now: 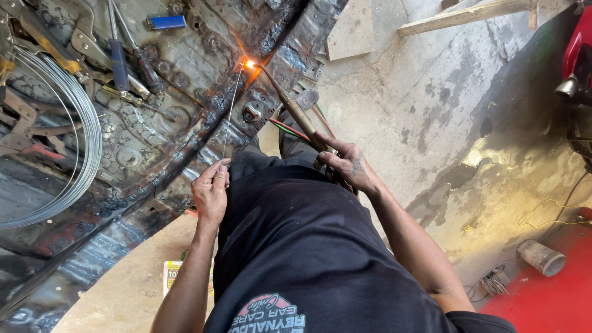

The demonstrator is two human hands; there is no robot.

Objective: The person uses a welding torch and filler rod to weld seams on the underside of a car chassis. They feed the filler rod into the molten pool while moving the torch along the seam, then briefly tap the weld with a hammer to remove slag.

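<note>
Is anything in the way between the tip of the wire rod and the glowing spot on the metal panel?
Nothing visible. The left hand holds the thin wire rod, which runs straight up to the glowing spot, where the torch in the right hand also points. The screwdrivers lie off to the left.

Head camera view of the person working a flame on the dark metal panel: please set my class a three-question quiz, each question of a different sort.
1. True or false: the left hand holds a thin filler rod whose tip reaches the flame.
2. What does the right hand grip?
A. a hammer
B. a brass-coloured torch
C. a paint brush
3. Fill in: on the metal panel, at the left, lies a coil of ____.

Key:
1. True.
2. B; red and green hoses run to it.
3. Wire; pliers, screwdrivers and a blue lighter lie near it.
</note>
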